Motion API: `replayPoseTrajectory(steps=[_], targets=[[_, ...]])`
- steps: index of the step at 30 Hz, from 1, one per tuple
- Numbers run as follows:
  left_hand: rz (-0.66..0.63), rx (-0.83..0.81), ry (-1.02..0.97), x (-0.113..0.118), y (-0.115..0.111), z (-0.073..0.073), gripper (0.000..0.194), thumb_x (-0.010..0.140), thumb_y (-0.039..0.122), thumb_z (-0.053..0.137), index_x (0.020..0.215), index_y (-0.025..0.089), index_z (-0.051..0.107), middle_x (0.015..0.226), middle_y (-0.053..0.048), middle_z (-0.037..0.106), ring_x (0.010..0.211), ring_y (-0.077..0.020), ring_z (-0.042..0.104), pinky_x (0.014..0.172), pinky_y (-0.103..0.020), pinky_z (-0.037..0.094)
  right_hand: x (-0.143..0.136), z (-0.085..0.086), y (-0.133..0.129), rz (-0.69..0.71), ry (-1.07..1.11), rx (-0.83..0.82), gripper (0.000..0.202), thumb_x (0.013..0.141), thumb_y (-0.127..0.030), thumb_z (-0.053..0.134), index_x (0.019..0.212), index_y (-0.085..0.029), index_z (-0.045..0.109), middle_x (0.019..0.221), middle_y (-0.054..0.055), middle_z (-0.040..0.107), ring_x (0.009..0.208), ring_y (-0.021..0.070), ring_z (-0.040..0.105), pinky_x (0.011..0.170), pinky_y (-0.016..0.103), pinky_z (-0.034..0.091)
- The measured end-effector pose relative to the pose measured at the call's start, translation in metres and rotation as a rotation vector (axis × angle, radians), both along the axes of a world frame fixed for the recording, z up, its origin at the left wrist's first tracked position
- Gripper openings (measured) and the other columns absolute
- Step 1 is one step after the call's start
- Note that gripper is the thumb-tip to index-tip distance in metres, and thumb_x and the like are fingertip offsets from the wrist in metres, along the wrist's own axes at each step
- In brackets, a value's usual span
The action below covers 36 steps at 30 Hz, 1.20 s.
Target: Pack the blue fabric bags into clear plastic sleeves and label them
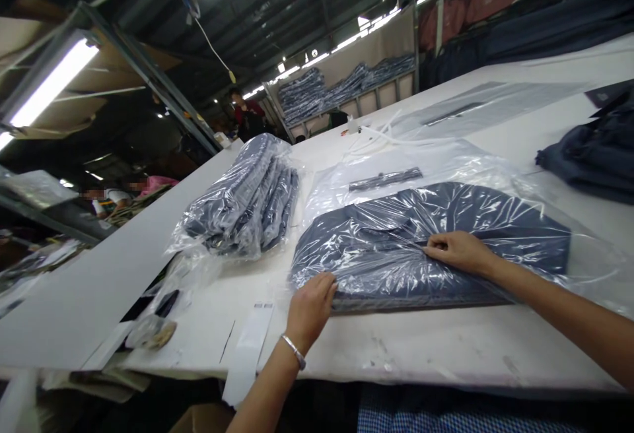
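Observation:
A folded dark blue garment (475,215) lies flat on the white table inside a clear plastic bag (366,258), whose film is wrinkled and shiny. My right hand (458,251) pinches the film over the middle of the garment, pulling it into creases that run outward from the fingertips. At the near left corner of the bag, my left hand (312,304) has its fingers curled over the edge, closed on the plastic. A metal bracelet (294,352) circles the left wrist. The undersides of the left fingers are hidden.
Several bagged garments (242,195) are stacked to the left. Loose dark clothes (594,149) lie at the right. Empty plastic bags (460,113) spread across the back. White label strips (252,340) hang over the table's front edge. A person (247,116) stands in the background.

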<state>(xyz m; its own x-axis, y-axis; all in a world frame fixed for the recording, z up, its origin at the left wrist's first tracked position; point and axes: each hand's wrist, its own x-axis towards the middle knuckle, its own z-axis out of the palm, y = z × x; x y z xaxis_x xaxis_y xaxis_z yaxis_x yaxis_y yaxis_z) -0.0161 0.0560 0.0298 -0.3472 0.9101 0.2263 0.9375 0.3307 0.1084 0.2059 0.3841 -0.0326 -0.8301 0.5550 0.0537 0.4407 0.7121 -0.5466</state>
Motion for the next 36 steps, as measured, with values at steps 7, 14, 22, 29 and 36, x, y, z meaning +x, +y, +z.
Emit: replayPoseTrajectory(steps=[7,14,22,29,36], targets=[[-0.041,-0.153,0.134,-0.035,0.011,-0.035,0.047,0.1,0.038,0.032,0.143,0.022,0.042,0.149,-0.009,0.046,0.139,-0.0246,0.04,0.114,-0.051,0.035,0.004,0.001,0.001,0.043,0.059,-0.046,0.042,0.086,-0.059,0.05,0.079,-0.022,0.069,0.069,0.003,0.068,0.066,0.0193,0.061,0.062,0.028,0.037],[-0.206,-0.085,0.283,-0.06,0.0,-0.063,0.048,0.097,0.035,0.034,0.144,0.026,0.042,0.149,-0.006,0.044,0.139,-0.0278,0.039,0.11,-0.053,0.041,0.0,0.022,0.002,0.127,0.079,-0.1,0.033,0.084,-0.047,0.06,0.08,-0.016,0.073,0.071,0.003,0.07,0.068,0.0182,0.061,0.062,0.027,0.039],[-0.433,-0.014,0.492,-0.088,-0.005,-0.081,0.047,0.094,0.019,0.028,0.122,0.022,0.065,0.148,-0.009,0.046,0.138,-0.0332,0.04,0.104,-0.058,0.045,0.072,0.076,-0.034,-0.044,0.3,0.147,0.018,0.091,-0.032,0.06,0.103,-0.023,0.071,0.1,0.002,0.073,0.09,0.0185,0.066,0.081,0.03,0.048],[-0.504,-0.006,0.564,-0.094,-0.006,-0.084,0.05,0.095,0.015,0.023,0.121,0.016,0.065,0.15,-0.014,0.043,0.14,-0.0365,0.036,0.102,-0.058,0.044,0.178,0.017,-0.108,-0.219,0.246,0.67,0.044,0.087,-0.038,0.067,0.126,-0.021,0.058,0.132,0.009,0.061,0.127,0.0296,0.051,0.115,0.055,0.027],[-0.446,-0.055,0.456,-0.099,-0.006,-0.084,0.052,0.095,0.021,0.021,0.122,0.02,0.066,0.146,-0.01,0.051,0.137,-0.0308,0.042,0.107,-0.054,0.04,0.192,0.011,-0.083,-0.325,0.321,0.733,0.01,0.09,-0.017,0.06,0.093,-0.025,0.065,0.126,0.003,0.065,0.121,0.0242,0.057,0.114,0.054,0.03]])
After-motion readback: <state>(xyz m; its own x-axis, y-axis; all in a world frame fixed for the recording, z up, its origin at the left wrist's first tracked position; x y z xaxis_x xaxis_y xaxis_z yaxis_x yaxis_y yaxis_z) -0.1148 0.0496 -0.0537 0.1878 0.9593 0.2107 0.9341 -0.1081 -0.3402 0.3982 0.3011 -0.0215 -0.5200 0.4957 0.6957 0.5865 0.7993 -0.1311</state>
